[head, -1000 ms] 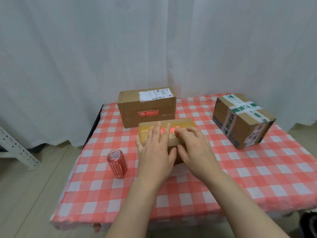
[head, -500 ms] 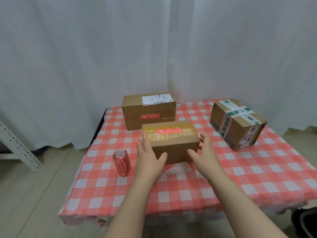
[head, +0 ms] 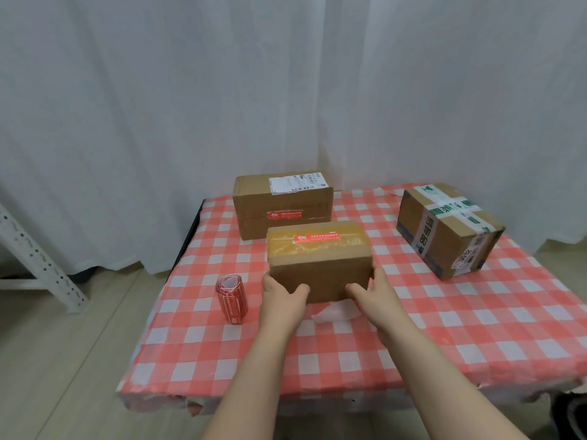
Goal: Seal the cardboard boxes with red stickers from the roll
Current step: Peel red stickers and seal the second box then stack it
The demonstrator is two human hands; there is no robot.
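A small cardboard box (head: 320, 274) with yellow tape and a red sticker (head: 316, 237) on top sits mid-table. My left hand (head: 281, 301) grips its lower left corner, thumb on the front face. My right hand (head: 374, 295) grips its lower right corner the same way. The roll of red stickers (head: 231, 298) lies on the cloth just left of my left hand. Behind stands a wider box (head: 282, 204) with a white label and a red sticker on its front. A box with green-and-white tape (head: 448, 230) sits at the right.
The table wears a red-and-white checked cloth (head: 476, 328). A white scrap of paper (head: 333, 312) lies under the front of the held box. White curtains hang behind. A white metal frame (head: 35, 258) stands on the floor at the left.
My hands left the top of the small box, where they pressed the sticker, and came down to its two lower corners. The box now looks lifted or tilted at the front.
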